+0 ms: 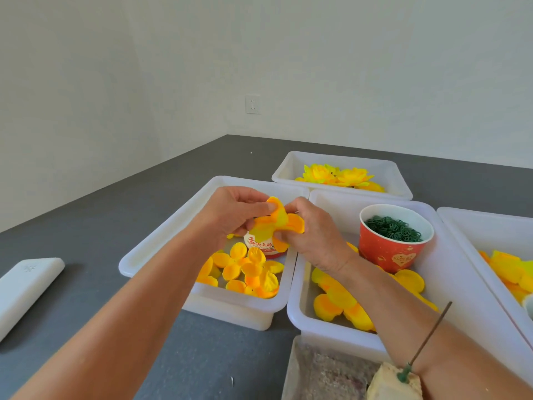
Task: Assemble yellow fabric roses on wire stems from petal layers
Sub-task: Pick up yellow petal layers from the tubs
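Both hands hold one yellow-orange petal layer [277, 223] in the air above the left white bin [161, 238]. My left hand [233, 212] pinches its upper edge with thumb and fingers. My right hand [311, 229] grips its right and lower petals. Loose petal layers [245, 269] lie in the left bin, and more petal pieces [340, 301] lie in the middle bin [450, 272]. A wire stem [427, 339] with a green tip stands stuck in a pale foam block [386, 382] at the bottom right. Finished yellow roses [337, 176] sit in the far bin [288, 166].
A red paper cup [386, 249] of green plastic rings stands in the middle bin. A red-and-white cup [265, 246] sits in the left bin, partly hidden by the petals. Another bin with yellow petals [510, 269] is at the right edge. A white flat box [26, 287] lies at the left.
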